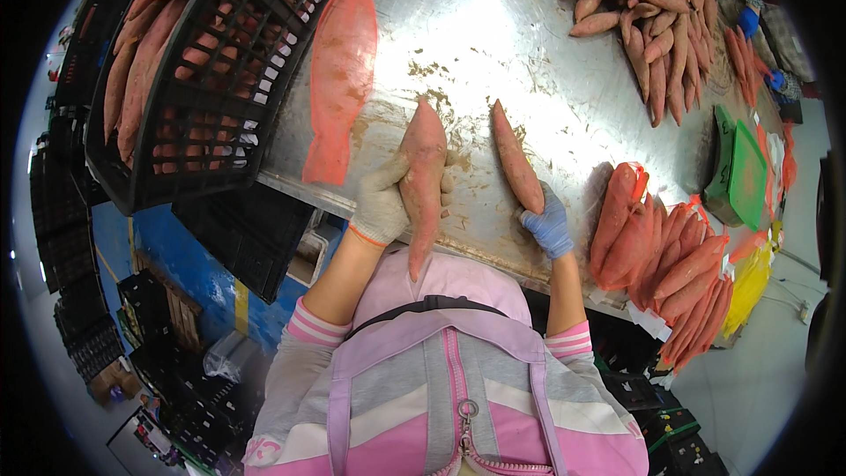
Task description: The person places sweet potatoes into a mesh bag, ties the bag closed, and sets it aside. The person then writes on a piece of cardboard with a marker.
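Observation:
My left hand [386,201], in a pale knit glove, is closed around a large sweet potato [423,165] with its thin end towards my lap. My right hand [550,221], in a blue glove, grips the lower end of a slimmer sweet potato [515,162] that points away from me. Both are held over the near part of a metal table [462,211] with crumbs of soil on it. Left of my left hand, a flat red mesh bag [342,73] lies on the metal. Filled red mesh bags of sweet potatoes [624,238] lie to the right of my right hand.
A black plastic crate [198,86] full of sweet potatoes stands tilted at the left. A sweet potato pile [661,26] covers the far right. Beyond it are another person's blue-gloved hands [748,22]. A green tray-like object [747,172] and yellow netting [747,284] are at the right.

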A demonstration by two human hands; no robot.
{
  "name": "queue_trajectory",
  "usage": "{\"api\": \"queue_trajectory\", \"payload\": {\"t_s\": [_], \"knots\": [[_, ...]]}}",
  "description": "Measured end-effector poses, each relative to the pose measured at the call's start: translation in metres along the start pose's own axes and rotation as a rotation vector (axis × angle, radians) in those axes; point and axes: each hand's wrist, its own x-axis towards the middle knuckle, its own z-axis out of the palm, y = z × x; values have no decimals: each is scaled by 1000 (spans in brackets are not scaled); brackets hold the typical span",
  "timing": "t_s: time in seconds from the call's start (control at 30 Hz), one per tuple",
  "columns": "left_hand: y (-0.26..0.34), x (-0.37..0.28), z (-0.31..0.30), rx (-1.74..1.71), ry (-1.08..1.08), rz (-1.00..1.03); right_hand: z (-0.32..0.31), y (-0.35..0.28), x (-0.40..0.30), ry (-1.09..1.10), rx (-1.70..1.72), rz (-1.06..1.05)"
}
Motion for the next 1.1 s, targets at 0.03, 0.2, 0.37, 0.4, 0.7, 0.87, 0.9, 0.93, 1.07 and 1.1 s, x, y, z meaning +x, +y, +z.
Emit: {"api": "queue_trajectory", "payload": {"t_s": [0.03, 0.2, 0.37, 0.4, 0.7, 0.87, 0.9, 0.93, 1.07, 1.1], "knots": [[-1, 0, 3, 44, 92, 25, 0, 0, 1, -2, 7, -11], [0, 1, 4, 344, 193, 162, -1, -3, 2, -12, 4, -9], [3, 1, 14, 690, 216, 296, 0, -3, 1, -4, 32, -21], [4, 1, 11, 763, 220, 316, 0, -3, 1, -6, 37, -23], [6, -7, 5, 480, 158, 266, -2, -1, 3, -8, -36, -36], [14, -14, 1, -3, 290, 291, -1, -8, 0, 3, -40, -9], [17, -16, 3, -38, 257, 255, -1, -7, 1, 6, -42, -6], [19, -18, 5, -73, 222, 218, -2, -4, 2, 5, -56, -6], [23, -28, 5, -83, 169, 146, -3, -1, 4, -14, -70, -23], [25, -31, 3, -77, 156, 136, -3, -2, 5, -19, -82, -35]]}}
